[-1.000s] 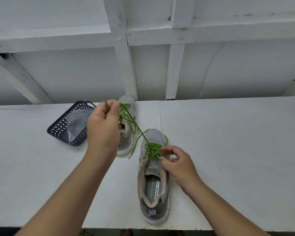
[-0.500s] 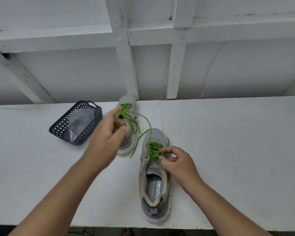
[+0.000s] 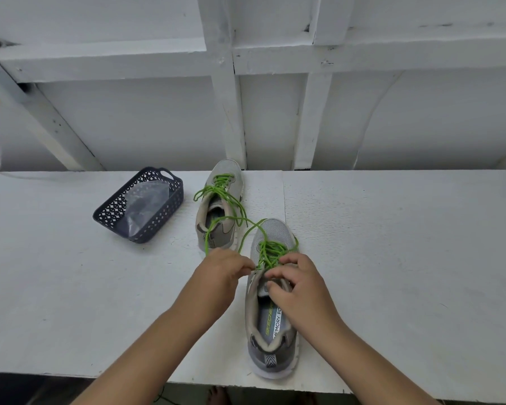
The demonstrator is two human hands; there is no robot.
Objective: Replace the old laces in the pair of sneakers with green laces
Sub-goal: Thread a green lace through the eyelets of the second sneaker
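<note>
Left hand [image 3: 219,273] pinches the tip of the green lace [image 3: 247,226] betw. thumb and fingers, right at the top eyelets on the left side of the near sneaker [image 3: 272,302]. Right hand [image 3: 297,283] has fingers curled on the tongue and upper lacing of the same shoe, holding it down; thumb sits on the crossed laces.

Near sneaker: grey mesh w/ tan collar, white sole, printed insole showing, heel just by the front edge of the white table [image 3: 392,258], toe pointing to the back edge. Green lace is threaded across most eyelets, the loose end looping up and left from the toe area, then down to the left hand.

Far sneaker [image 3: 221,206]: same grey model, toe touching the back edge near the middle, laced in green w/ loose loops spilling over its opening. The 2 shoes' laces overlap between them.

Count: 2 sneakers, both w/ green laces; 2 hands.

Left of the far sneaker, nearer the back edge, 1 dark perforated basket [image 3: 170,206] w/ 1 clear plastic bag [image 3: 145,203] inside.
</note>
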